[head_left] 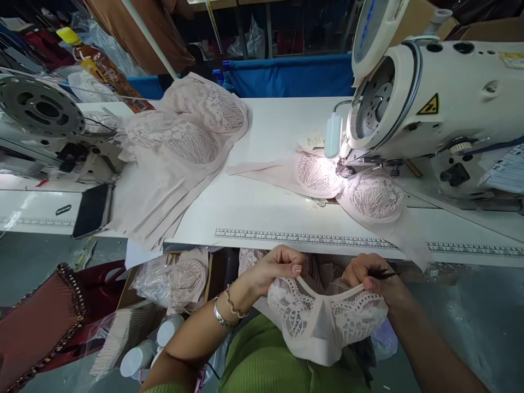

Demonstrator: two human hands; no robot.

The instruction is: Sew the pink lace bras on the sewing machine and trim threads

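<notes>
A pale pink lace bra piece (323, 327) is stretched between my two hands over my lap, below the table's front edge. My left hand (280, 267) pinches its upper edge on the left. On the right, my right hand (370, 275) grips the other side of that edge, with a small dark pointed tool (382, 274) between its fingers. Another lace bra piece (368, 196) lies under the lit head of the sewing machine (458, 98), its fabric strip reaching left across the table. A stack of lace bra pieces (180, 142) rests on the table's left part.
The white table (262, 218) has a ruler strip along its front edge. A phone (93, 210), a second machine (49, 120) and a bottle (110, 71) are at the left. Below stand an open box (208, 278), white-lidded jars (137, 357) and a red bag (41, 322). Behind, a person (139, 33) is partly visible.
</notes>
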